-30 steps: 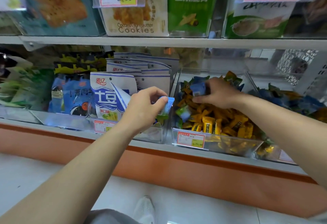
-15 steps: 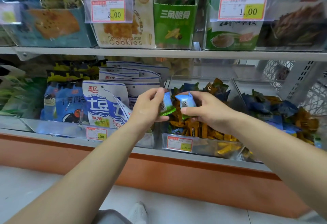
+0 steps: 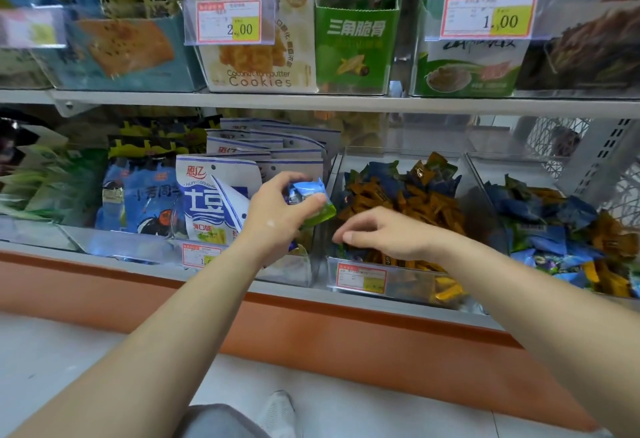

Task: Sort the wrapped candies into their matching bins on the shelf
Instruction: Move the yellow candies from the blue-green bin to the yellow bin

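Observation:
My left hand is closed around a small stack of blue-and-green wrapped candies, held just left of the middle clear bin. That bin holds mostly orange-yellow wrapped candies with some blue ones at the back. My right hand hovers palm down over the bin's front, fingers loosely curled, and I see nothing in it. A second clear bin to the right holds mixed blue candies and yellow ones.
White-and-blue snack bags and blue packets fill the shelf to the left. An upper shelf with cookie boxes and price tags overhangs the bins. An orange base strip runs below; my shoe is on the white floor.
My right hand passed its blue candy to the left hand's stack, then dropped lower over the bin's front without it. The left hand stayed roughly in place.

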{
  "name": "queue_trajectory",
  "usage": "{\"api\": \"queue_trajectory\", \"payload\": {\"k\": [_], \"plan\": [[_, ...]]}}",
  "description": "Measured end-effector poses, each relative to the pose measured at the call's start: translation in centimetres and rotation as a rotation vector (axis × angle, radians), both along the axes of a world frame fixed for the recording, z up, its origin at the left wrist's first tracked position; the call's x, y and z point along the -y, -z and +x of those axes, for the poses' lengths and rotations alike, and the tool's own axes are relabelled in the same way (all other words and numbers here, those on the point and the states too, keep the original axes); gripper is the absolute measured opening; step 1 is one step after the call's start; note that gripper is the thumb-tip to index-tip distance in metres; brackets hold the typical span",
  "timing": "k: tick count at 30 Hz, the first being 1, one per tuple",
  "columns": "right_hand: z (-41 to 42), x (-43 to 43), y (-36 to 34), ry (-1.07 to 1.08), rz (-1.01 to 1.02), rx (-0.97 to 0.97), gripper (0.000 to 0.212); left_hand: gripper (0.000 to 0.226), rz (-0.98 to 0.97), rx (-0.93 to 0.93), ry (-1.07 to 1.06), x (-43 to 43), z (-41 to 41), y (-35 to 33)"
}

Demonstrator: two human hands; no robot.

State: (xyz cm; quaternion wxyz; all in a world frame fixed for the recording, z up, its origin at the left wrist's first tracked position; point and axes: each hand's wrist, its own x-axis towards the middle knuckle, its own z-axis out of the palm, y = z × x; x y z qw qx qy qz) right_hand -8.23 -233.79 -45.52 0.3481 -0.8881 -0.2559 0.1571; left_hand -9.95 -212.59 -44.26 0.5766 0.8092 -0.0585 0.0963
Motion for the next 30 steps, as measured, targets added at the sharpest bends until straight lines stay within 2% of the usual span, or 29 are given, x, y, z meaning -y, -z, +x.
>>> {"api": "queue_trajectory", "payload": {"k": [3,5,7,9,15,19,23,27,30], "plan": [[0.6,-0.4,0.4,-0.094,-0.27,0.007,0.041,0.036,-0.017,-0.01,0.017,-0.4,0.0,0.1],[0.9,-0.6,0.6,-0.161,-0.485,0.091,0.06,0.036,-0.014,-0.01,0.021,-0.6,0.0,0.1],[0.8,-1.1,0.9,-0.187,-0.678,0.205,0.07,0.037,0.013,-0.012,0.033,-0.7,-0.1,0.2],[0.5,-1.4,1.5,-0.184,-0.751,0.281,0.07,0.037,0.035,-0.014,0.045,-0.7,-0.1,0.3],[-0.1,-1.4,1.3,-0.136,-0.804,0.285,0.053,0.036,0.047,-0.021,0.068,-1.0,-0.3,0.4],[-0.5,-1.4,1.9,-0.095,-0.647,0.246,0.046,0.036,0.047,-0.035,0.078,-1.1,-0.5,0.6],[-0.7,0.0,1.7,-0.004,-0.317,0.149,0.041,0.037,0.032,-0.032,0.088,-1.2,-0.4,0.4],[-0.5,1.0,0.6,0.046,0.001,0.083,0.014,0.035,-0.012,-0.056,0.077,-1.1,-0.3,0.2],[-0.5,1.2,0.2,0.215,0.21,0.079,0.016,0.035,-0.073,-0.096,0.097,-0.8,-0.3,0.0]]}}
